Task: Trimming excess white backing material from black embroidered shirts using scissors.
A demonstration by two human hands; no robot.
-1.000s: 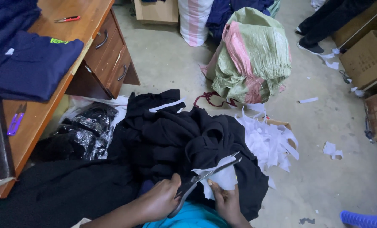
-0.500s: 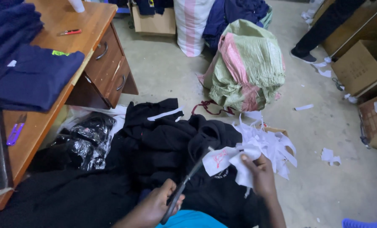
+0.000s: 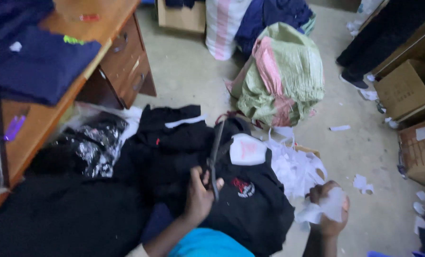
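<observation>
My left hand [image 3: 199, 192] grips dark scissors [image 3: 215, 150] by the handles, blades pointing up and away over a black garment [image 3: 255, 214]. The garment lies in front of me and shows a red and white emblem [image 3: 243, 187] and a white backing patch [image 3: 247, 149]. My right hand [image 3: 330, 216] is off to the right, closed on a crumpled white scrap [image 3: 322, 207]. It hovers at the edge of a pile of white scraps [image 3: 293, 166] on the floor.
More black garments [image 3: 55, 219] are heaped at the left, beside a wooden desk [image 3: 122, 52] with drawers and folded navy clothes [image 3: 36, 66]. A stuffed green and pink sack [image 3: 281, 76] stands behind. Cardboard boxes [image 3: 407, 90] and another person's foot [image 3: 352, 78] are at the right.
My right hand has carried the white scrap down and to the right, off the garment. My left hand has raised the scissors so the blades point upward. The camera view shifted slightly.
</observation>
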